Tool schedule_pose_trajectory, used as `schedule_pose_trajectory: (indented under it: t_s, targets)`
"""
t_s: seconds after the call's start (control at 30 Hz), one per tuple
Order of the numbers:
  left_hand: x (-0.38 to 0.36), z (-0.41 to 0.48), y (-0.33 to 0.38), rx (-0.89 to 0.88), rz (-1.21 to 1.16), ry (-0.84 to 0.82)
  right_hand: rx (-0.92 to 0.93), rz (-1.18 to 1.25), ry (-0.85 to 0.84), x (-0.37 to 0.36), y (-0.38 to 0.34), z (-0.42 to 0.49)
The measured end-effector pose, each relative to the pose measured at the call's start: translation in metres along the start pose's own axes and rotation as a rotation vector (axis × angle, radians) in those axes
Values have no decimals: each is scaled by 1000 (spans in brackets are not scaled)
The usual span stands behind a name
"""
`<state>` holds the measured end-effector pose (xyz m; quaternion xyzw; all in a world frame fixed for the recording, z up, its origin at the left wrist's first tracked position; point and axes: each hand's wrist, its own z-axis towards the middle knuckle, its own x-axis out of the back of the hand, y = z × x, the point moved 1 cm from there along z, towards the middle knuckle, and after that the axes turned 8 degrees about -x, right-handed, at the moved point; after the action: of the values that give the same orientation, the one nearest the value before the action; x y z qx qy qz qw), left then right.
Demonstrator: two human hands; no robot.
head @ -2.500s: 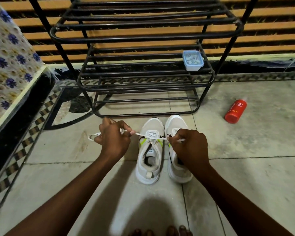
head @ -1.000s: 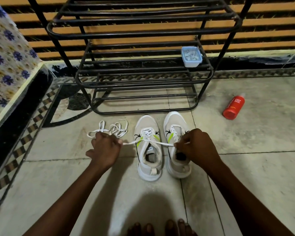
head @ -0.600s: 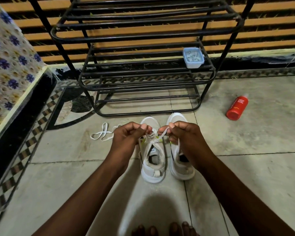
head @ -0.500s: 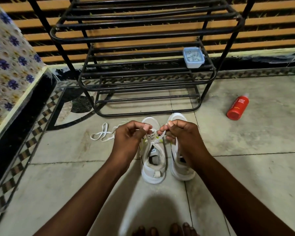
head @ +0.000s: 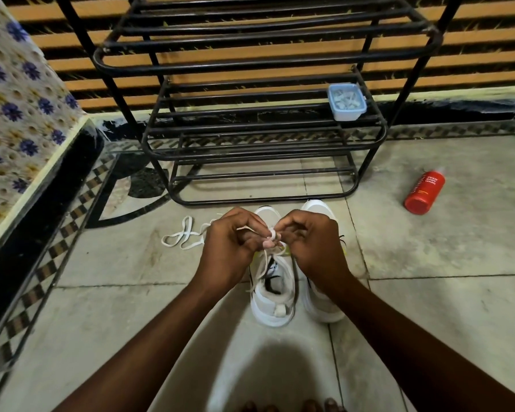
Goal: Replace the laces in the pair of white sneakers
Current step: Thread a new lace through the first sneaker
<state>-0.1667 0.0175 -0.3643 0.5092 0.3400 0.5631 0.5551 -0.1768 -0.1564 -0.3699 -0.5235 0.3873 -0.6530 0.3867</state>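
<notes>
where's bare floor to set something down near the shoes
Bare floor lies right of the sneakers, up to the red bottle, and left of them, this side of the loose lace. It is crowded between rack and sneakers, where the left hand and right hand pinch the lace.

Grey tiled floor point(head: 428, 307), black metal rack point(head: 250, 52) — slatted orange wall point(head: 473, 75)
</notes>
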Motion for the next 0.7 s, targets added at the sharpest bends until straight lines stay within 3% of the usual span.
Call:
schedule_pose_trajectory:
  t_s: [0.2,0.5,0.7]
  targets:
    - [-2,3,5,44,48,-15,133,-51,-56,3,-8,-2]
    - [-5,6,9,21,131,50,147,-71,-67,5,-12,-1]
    - [8,9,5,15,272,100,150,-160,98,12,-4,1]
